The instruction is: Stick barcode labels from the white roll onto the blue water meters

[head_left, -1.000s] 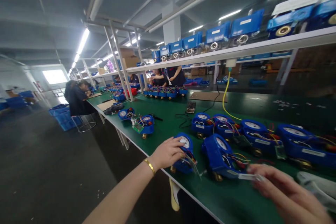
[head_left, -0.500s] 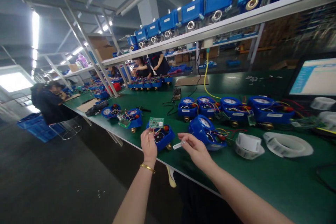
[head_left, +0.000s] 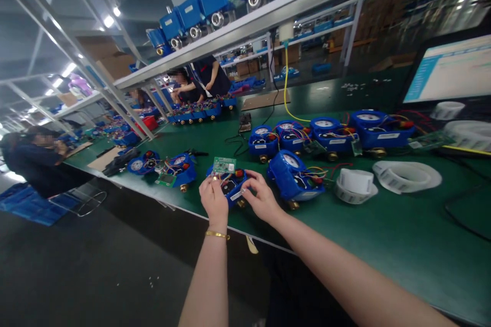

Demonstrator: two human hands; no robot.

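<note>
A blue water meter (head_left: pixel 234 187) with brass fittings sits near the front edge of the green bench, between my two hands. A green circuit board (head_left: pixel 224 165) rests tilted over its far left side, with thin wires beneath. My left hand (head_left: pixel 215 202), with a gold bracelet at the wrist, is closed on the meter's left side just below the board. Pinched in the fingers of my right hand (head_left: pixel 263 196) is a small white label (head_left: pixel 237 195), lying along the meter's front face. My fingertips partly cover the label's right end.
Another meter (head_left: pixel 293 176) stands tilted just right of my right hand, with a row of meters (head_left: pixel 332 135) behind. Label rolls (head_left: pixel 356 186) and a monitor (head_left: pixel 448 69) are on the right. Finished-looking meters line the overhead shelf (head_left: pixel 245 24). Co-workers (head_left: pixel 203 79) sit and stand farther along.
My right hand has moved left, bringing the label from beside the meter onto its front face. My left hand stays at the meter's side. The view has shifted.
</note>
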